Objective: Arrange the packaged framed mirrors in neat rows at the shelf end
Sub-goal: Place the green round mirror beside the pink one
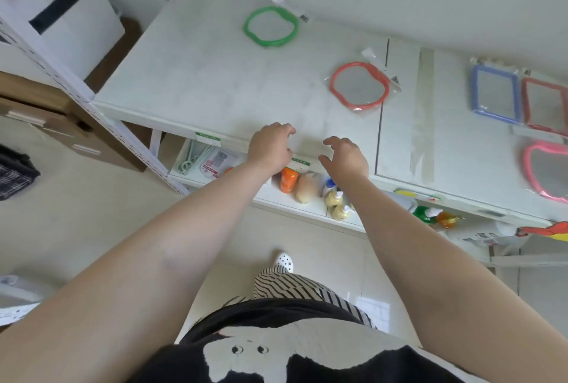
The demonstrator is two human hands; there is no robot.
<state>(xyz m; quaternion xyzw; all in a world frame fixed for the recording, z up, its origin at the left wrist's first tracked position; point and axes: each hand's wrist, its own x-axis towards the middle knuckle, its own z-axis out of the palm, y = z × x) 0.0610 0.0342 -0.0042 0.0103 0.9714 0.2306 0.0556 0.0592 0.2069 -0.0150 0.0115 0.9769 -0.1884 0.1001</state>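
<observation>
A white top shelf (pixel 199 75) is seen stretching across the scene, with a lower shelf (pixel 276 198) of bottles tucked beneath its near edge. Two bare arms are held out over that near edge. The left hand (pixel 270 146) is poised at the shelf front, fingers loosely curled and spread, and nothing is gripped. The right hand (pixel 345 156) is raised just beside it, fingers likewise half open and curved, and nothing is held there either. The two hands are kept apart, with bare shelf between them.

Five packaged mirrors are laid flat on the top shelf. A blue rectangular mirror (pixel 495 93) and a red rectangular mirror (pixel 544 104) are set side by side at the far right, with a pink rounded mirror (pixel 545 169) placed nearer, below them. An orange-red rounded mirror (pixel 359 86) is found near the middle, beyond the right hand. A green rounded mirror (pixel 271 26) is left farthest back, well apart from the rest.
</observation>
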